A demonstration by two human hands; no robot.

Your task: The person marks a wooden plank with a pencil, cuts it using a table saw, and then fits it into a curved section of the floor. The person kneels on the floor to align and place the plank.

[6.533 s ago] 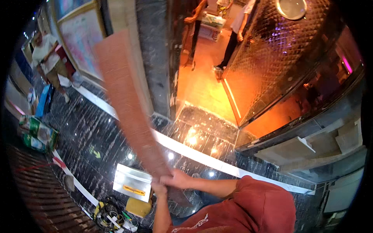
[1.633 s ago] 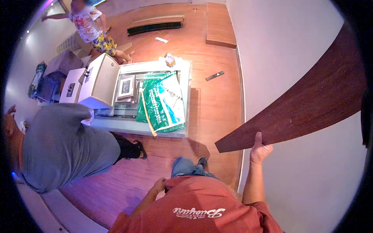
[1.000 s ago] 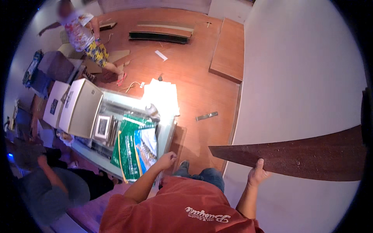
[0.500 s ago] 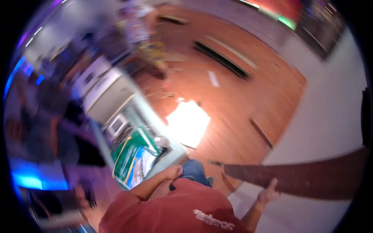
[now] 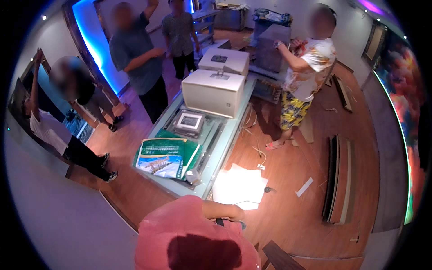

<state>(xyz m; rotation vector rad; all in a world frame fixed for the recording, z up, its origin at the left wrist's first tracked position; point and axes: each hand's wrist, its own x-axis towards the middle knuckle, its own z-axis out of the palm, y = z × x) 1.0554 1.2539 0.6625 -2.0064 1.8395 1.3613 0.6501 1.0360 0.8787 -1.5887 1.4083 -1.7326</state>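
My left arm, in a red sleeve, bends across the front of my body. My left hand is low at my waist, beside the near end of the glass-topped table; its fingers are hidden, and no held thing shows. My right hand is out of view. A dark brown board pokes in at the lower edge, right of my body; whether I touch it cannot be seen. Nearest my left hand, beyond it, are bright white sheets or panels on the floor.
On the table lie a green bag, a small framed panel and white boxes. A person in yellow patterned shorts stands at its right; several others stand left and beyond. Long boards lie on the wooden floor at right.
My view has swung left and up, bringing more people into sight. My right hand, earlier spread beside the brown board, has left the picture, and most of that board is now out of view.
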